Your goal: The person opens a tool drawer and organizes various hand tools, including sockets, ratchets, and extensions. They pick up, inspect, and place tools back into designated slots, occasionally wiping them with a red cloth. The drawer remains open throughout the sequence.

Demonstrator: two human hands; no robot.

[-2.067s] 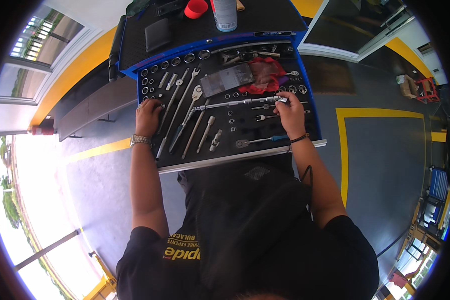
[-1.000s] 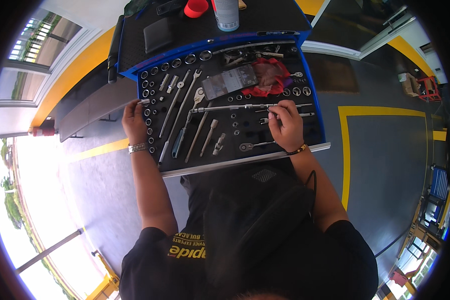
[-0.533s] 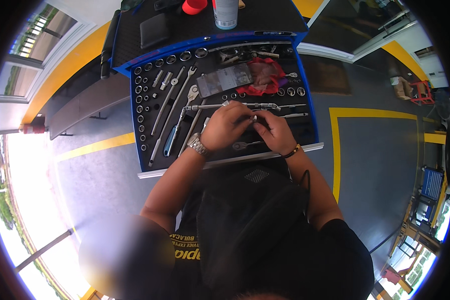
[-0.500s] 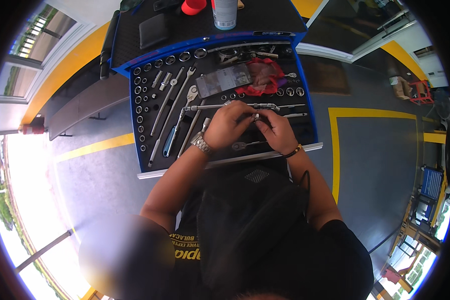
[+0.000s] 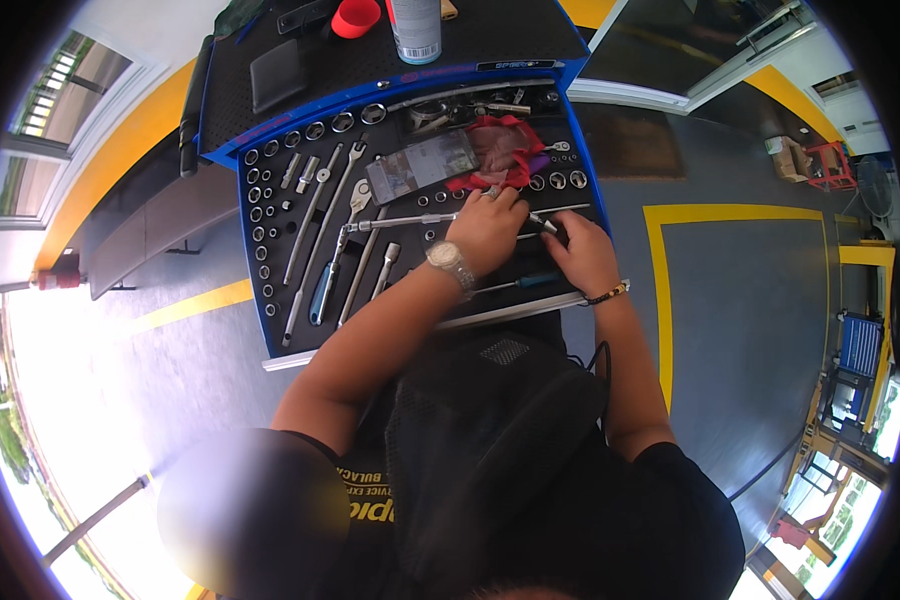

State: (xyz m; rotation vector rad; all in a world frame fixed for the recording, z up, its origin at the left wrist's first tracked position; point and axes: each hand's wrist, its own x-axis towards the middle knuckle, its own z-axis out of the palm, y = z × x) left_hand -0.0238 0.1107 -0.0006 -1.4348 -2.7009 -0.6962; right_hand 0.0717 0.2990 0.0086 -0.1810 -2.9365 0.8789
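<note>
My left hand (image 5: 488, 232) reaches over the open tool drawer (image 5: 410, 330), fingers bent down at the near edge of a red cloth (image 5: 505, 150). Its fingertips are hidden, as is anything in them. Beneath this hand lies a long jointed bar (image 5: 410, 220). Close to the bar's right end, my right hand (image 5: 585, 255) pinches a small shiny metal piece (image 5: 550, 228) between thumb and fingers. Just below the right hand rests a tool with a blue handle (image 5: 538, 280). A clear plastic packet (image 5: 425, 165) lies against the cloth.
Sockets (image 5: 255, 213) line the drawer's left side, with ratchets and bars (image 5: 315, 215) beside them. On the cabinet top are a black wallet-like pad (image 5: 278, 75), a red cup-like item (image 5: 355, 17) and a spray can (image 5: 416, 30). A bench (image 5: 170, 210) stands left.
My hands, together before, have moved apart: the left forward to the cloth's edge, the right to the right with the small metal piece. The blue-handled tool now shows. The view has shifted slightly.
</note>
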